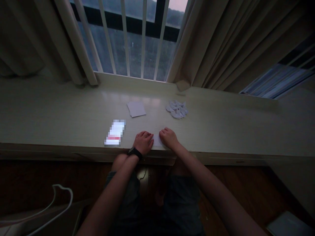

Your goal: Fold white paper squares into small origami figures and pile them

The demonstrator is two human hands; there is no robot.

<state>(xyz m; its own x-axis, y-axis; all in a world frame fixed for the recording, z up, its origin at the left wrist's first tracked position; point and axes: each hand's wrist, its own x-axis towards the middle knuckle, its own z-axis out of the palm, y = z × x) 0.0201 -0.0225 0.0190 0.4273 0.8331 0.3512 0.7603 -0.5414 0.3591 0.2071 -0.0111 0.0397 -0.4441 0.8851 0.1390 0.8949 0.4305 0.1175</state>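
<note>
Head cam. Nearest: person's shorts [182,191] & bare legs, below near edge of worktop [221,124]; dark brown floor [231,186] under. White curved strip [72,195], near L, ID unclear. Pale flat obj. [290,224] in near R corner, partly cut off.

Both hands at worktop's near edge, mid-scene. L hand [143,143], dark band [135,152] on wrist: fingers bent, close tog., tips at L side of small white paper [157,141]. R hand [168,137]: curled tighter, at paper's R side. Paper flat-looking btwn the two, partly hidden; can't tell if either hand pinches or just presses it.

L of L hand, apart: lit phone [115,132], screen pixelated. Farther, mid: stack of square sheets [136,109], edges slightly misaligned. R of that, well apart: loose pile of folded white pieces [177,109].

Far: L curtain [76,49] & R curtain [209,42], barred window [134,49] btwn.
</note>
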